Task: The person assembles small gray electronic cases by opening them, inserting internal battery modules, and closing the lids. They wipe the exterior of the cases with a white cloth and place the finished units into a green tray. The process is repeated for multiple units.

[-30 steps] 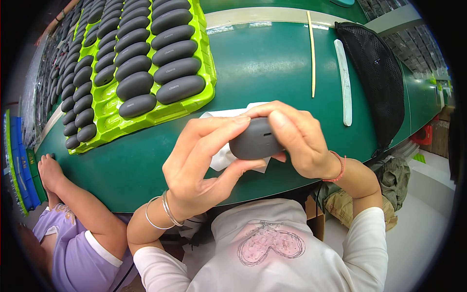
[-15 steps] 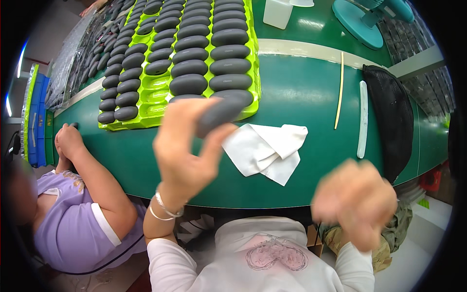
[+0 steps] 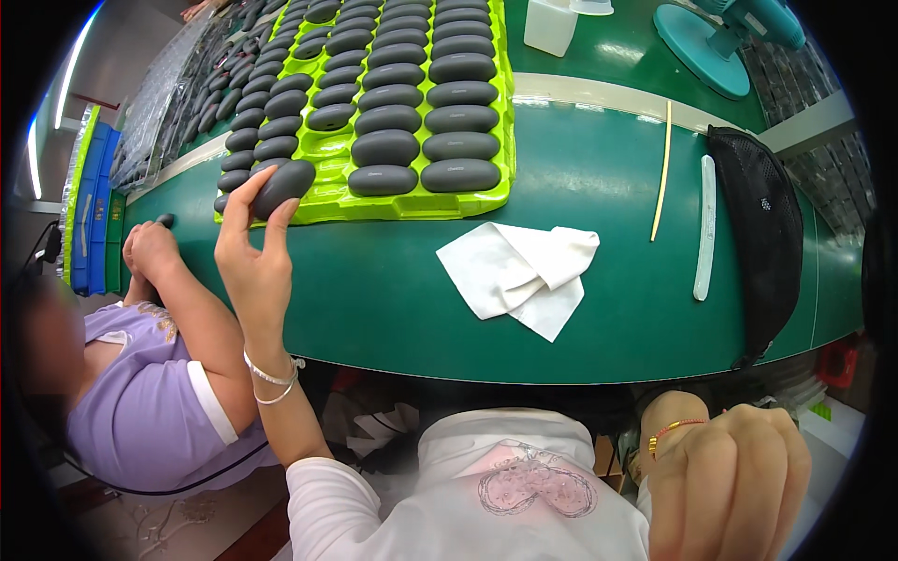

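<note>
Bench (image 3: 383, 309): green top, curved near edge, pale strip (image 3: 599, 89) running across it toward the far side.

Left hand (image 3: 257, 266), one, with silver bangles (image 3: 269, 379) at the wrist: thumb and fingers clamped on a dark grey oval case (image 3: 285, 190). The case is held tilted over the near edge of the tray, toward that tray's near left corner; whether it touches the tray cannot be told.

Tray (image 3: 449, 203), one, bright green, on the left part of the bench: filled with rows of matching grey cases (image 3: 387, 150), lying on their sides. A few green hollows (image 3: 329, 173) show just beyond the held case.

Right hand (image 3: 734, 477), one, with a red and gold bracelet (image 3: 669, 432): off the near edge of the bench, toward its right end; back of the hand upward, fingers side by side and bent. Palm hidden; whether the grip is closed cannot be told.

Cloth (image 3: 517, 276), one, white, folded unevenly, near the middle of the near edge.

Stick (image 3: 663, 173), one, thin, pale yellow; right of the cloth, reaching toward the pale strip.

Bar (image 3: 704, 229), one, whitish, slim; between the stick and a black mesh bag (image 3: 762, 234) at the bench's right end.

Fan (image 3: 703, 47), one, teal, and tub (image 3: 550, 26), one, white: beyond the pale strip.

Co-worker's hands (image 3: 150, 251), together, at the bench's near left corner.
</note>
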The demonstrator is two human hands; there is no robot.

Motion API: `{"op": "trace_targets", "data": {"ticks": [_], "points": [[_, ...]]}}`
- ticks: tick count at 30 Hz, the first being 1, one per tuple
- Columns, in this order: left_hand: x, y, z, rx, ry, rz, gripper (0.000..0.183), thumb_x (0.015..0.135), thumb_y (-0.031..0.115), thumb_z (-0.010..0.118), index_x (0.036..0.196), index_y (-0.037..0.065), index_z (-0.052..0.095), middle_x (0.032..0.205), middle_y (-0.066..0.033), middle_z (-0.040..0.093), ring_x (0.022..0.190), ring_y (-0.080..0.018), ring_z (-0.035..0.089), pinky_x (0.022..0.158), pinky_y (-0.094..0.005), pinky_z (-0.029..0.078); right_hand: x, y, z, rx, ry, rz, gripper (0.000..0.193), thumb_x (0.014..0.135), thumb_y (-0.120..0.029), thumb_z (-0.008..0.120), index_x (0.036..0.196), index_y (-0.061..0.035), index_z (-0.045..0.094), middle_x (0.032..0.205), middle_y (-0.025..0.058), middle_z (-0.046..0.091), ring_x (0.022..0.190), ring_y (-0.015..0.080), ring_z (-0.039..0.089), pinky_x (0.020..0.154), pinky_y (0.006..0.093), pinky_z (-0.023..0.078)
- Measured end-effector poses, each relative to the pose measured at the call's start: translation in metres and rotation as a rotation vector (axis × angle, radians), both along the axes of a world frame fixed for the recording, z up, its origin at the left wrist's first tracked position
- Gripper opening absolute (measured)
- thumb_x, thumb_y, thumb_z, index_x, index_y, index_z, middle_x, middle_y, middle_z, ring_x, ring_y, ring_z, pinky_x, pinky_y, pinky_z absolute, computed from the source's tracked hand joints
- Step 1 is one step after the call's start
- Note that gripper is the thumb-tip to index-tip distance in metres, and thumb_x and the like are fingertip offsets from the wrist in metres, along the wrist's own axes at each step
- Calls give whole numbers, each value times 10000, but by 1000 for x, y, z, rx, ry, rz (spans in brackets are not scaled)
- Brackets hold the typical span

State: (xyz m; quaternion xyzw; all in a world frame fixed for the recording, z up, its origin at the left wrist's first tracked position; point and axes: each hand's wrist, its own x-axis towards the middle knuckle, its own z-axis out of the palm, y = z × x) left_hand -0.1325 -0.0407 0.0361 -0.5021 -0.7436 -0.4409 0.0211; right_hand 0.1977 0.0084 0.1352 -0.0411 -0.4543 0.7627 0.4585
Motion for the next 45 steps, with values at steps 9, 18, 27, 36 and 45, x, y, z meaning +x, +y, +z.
{"op": "trace_targets", "data": {"ticks": [9,18,27,36,45], "points": [[-28,8,-8,-288,58,-244,272,843,-17,601,1115,-9,589,1063,-140,617,991,-269,593,876,-334,458,0,3,6,-26,62,132,70,829,21,629,804,17,564,760,73,603,572,183,553,546,233,496],[-29,8,-16,-149,321,-252,286,825,-52,590,1105,-1,616,1092,-145,617,1023,-303,589,890,-353,460,-4,4,10,-42,88,235,64,802,34,656,798,9,597,769,91,632,591,196,585,572,233,518],[-33,1,-18,-93,249,-274,303,791,-74,623,1084,2,640,1070,-135,653,958,-287,640,830,-332,499,-12,2,17,-44,101,341,71,776,46,683,793,1,631,778,108,662,610,210,617,597,233,541],[-17,17,-12,65,369,-95,248,801,35,694,1043,-7,663,1041,-140,668,942,-263,643,843,-326,488,-21,-5,29,-61,80,457,89,750,59,711,787,-8,665,787,125,692,629,223,648,622,233,563],[-135,135,24,-22,499,237,147,786,123,634,890,155,732,893,-144,689,843,-328,669,729,-424,532,-21,30,10,-59,422,717,131,829,33,585,742,122,627,694,258,646,611,341,668,473,385,566]]}}
